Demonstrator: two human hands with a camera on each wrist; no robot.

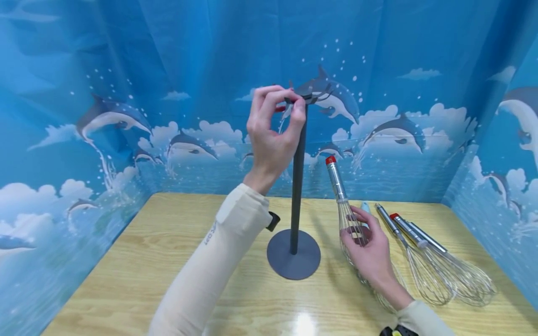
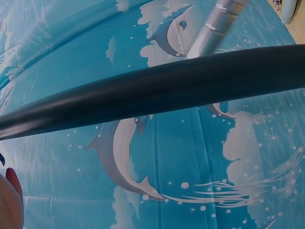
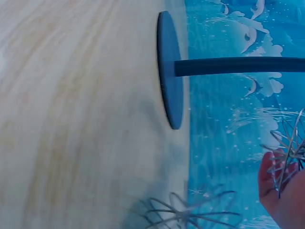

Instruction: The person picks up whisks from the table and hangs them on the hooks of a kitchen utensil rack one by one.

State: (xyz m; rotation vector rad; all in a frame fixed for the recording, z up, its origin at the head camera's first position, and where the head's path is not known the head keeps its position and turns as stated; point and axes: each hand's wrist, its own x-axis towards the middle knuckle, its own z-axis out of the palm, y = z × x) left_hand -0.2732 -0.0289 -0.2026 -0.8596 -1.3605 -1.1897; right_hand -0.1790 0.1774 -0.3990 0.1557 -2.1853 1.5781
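Observation:
A black stand with a hooked top (image 1: 313, 97), a slim pole (image 1: 298, 182) and a round base (image 1: 293, 261) is upright on the table. My left hand (image 1: 273, 116) pinches the edge of the hooked top between thumb and fingers. To the right of the pole, my right hand (image 1: 371, 249) grips a whisk (image 1: 336, 179) around its wire loops, with the red-tipped metal handle pointing up. The wires (image 3: 288, 155) show between the fingers in the right wrist view. The left wrist view has the pole (image 2: 157, 90) crossing in front of the whisk's silver handle (image 2: 217, 28).
Several more whisks lie at the table's right side, one with a red-tipped handle (image 1: 405, 226). A light blue handle (image 1: 365, 206) shows behind the right hand. Blue dolphin-print curtain (image 1: 189, 56) surrounds the wooden table (image 1: 168, 233) at the back and sides.

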